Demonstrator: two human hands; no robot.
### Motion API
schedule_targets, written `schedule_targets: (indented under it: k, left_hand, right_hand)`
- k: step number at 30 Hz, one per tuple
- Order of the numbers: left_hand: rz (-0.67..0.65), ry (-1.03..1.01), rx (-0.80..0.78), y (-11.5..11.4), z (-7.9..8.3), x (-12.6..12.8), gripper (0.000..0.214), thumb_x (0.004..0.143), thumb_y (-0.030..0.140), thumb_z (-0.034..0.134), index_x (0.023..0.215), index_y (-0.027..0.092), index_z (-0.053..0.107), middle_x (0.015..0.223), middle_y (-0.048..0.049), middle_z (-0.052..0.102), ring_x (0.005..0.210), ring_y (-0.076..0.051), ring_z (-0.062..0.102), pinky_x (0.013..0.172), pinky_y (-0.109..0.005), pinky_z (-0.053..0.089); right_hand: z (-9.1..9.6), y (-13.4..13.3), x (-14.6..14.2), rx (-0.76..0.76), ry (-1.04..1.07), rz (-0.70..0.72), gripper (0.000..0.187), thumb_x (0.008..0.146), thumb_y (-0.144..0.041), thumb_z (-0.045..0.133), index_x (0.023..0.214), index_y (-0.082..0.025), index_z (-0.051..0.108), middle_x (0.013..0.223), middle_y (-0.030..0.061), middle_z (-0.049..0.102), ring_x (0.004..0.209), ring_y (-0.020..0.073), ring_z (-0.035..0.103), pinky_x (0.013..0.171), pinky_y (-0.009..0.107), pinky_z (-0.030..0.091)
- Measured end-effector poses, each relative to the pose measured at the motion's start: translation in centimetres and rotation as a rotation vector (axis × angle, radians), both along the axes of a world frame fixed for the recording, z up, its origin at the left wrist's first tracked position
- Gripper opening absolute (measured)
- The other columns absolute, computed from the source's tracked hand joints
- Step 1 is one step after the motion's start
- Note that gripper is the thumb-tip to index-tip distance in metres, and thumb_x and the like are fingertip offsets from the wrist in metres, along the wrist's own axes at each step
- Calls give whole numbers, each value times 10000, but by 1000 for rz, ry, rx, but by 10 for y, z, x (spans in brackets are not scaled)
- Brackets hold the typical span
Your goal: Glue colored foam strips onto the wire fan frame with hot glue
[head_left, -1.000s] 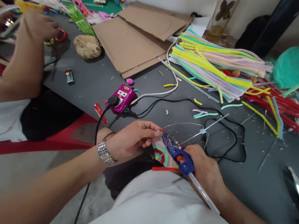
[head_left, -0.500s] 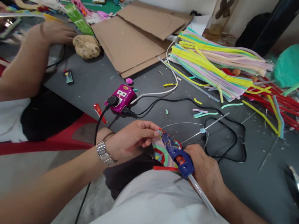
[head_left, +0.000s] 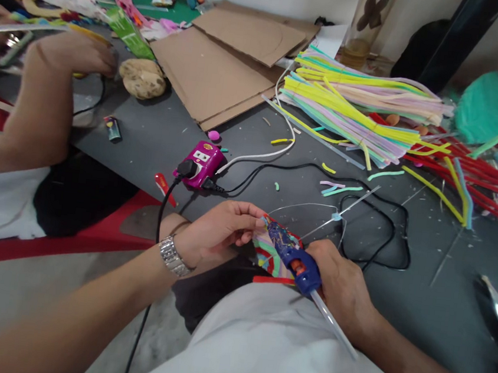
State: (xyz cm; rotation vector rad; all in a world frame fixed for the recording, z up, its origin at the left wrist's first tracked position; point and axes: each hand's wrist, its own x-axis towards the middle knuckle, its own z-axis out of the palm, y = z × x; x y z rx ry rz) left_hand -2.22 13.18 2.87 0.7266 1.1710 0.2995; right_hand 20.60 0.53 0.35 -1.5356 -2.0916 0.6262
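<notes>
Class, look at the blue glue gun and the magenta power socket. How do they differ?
The glue gun is blue with colored markings, while the socket is magenta. The glue gun is held up in the right hand, while the socket lies on the table. A clear glue stick sticks out of the glue gun's back, while the socket has a black plug in it. Both look plastic.

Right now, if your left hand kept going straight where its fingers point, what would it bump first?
Your left hand would meet the striped craft piece first, since its fingertips already seem to touch that piece. The blue glue gun sits right behind it, but depth is hard to judge here.
</notes>
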Motion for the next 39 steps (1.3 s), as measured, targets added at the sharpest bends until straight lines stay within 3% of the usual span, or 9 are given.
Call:
schedule_targets:
  k: [28,39]
  left_hand:
    - [136,-16,7,-9,3,7,277,628,186,880,802,143,669,538,67,560,435,-23,431,396,-116,328]
    - [136,11,80,-13,-7,6,289,628,221,871,816,159,661,521,74,568,437,-45,492,407,-136,378]
  right_hand:
    - [0,1,-1,33,-46,-1,39,987,-222,495,985,-212,533,895,25,636,657,159,644,595,267,436]
    - [1,3,-5,68,-92,-10,76,998,-247,520,960,-198,563,871,29,646,647,169,668,566,269,443]
